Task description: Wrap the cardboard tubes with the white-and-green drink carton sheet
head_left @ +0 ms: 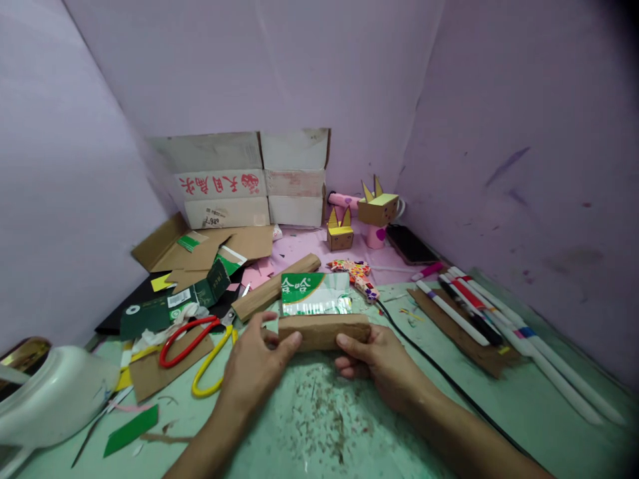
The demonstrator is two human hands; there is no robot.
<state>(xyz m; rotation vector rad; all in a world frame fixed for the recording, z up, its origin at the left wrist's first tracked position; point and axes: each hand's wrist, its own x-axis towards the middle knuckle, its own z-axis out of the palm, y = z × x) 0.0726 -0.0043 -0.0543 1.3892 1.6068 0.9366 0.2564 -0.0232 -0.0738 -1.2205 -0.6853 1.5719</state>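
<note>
A narrow piece of brown cardboard [322, 334], apparently folded lengthwise, is held level between my two hands above the green tabletop [319, 426]. My left hand [252, 359] grips its left end, thumb in front and fingers partly hidden behind. At the other end, my right hand [387, 362] pinches the cardboard between thumb and curled fingers. Just beyond it lies a green and white printed carton piece [324, 293]. Scissors with one red and one yellow handle [200, 359] rest left of my left hand. A long brown bar [277, 287] slants behind them.
A patterned glue gun [367, 287] trails a black cable [429, 359] past my right forearm. Several markers [474, 306] and a phone [412, 244] lie right. Two small box figures [340, 236] stand behind. Cardboard scraps [210, 249] and a white pitcher-like vessel [64, 392] occupy the left.
</note>
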